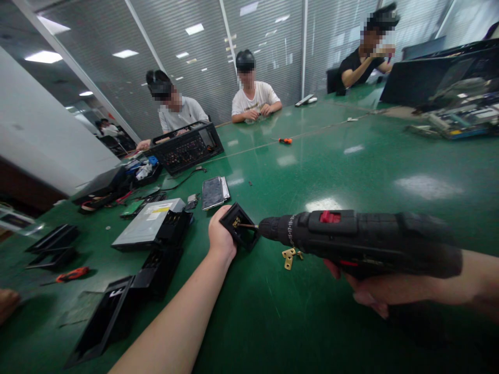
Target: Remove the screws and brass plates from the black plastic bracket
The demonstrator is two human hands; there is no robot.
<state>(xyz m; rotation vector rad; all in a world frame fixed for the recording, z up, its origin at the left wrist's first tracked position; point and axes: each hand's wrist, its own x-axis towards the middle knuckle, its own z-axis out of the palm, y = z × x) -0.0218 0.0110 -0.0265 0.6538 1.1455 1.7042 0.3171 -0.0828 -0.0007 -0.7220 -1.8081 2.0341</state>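
1. My left hand (221, 235) grips a small black housing (246, 242) from its near left side, lifted over the green surface (307, 322) with its open face tilted toward the tool at right.
2. My right hand (374, 293) is wrapped around the handle of a black power drill (335, 236), held level, its chuck pointing left at the housing.
3. The slim driver bit (248, 226) reaches into the housing's opening, beside brass-coloured metal (236, 222) inside; whether the two touch, I cannot tell.
4. Below the chuck, small brass plates (288, 258) lie on the surface, near the drill but apart from it.
5. To the left of my forearm, a silver disc drive (142, 223) rests beside black plastic parts (156, 270), with an orange-handled screwdriver (73, 275) farther left.
6. Just beyond my left hand lies a flat, dark-faced metal unit (214, 192); a second orange screwdriver (286, 141) sits well apart, farther across the surface.
7. Across from me, one co-worker (181, 111) sits behind a tilted black computer case (189, 148), another (255, 98) holds both hands together, and a third (360, 67), in black, sits at far right.
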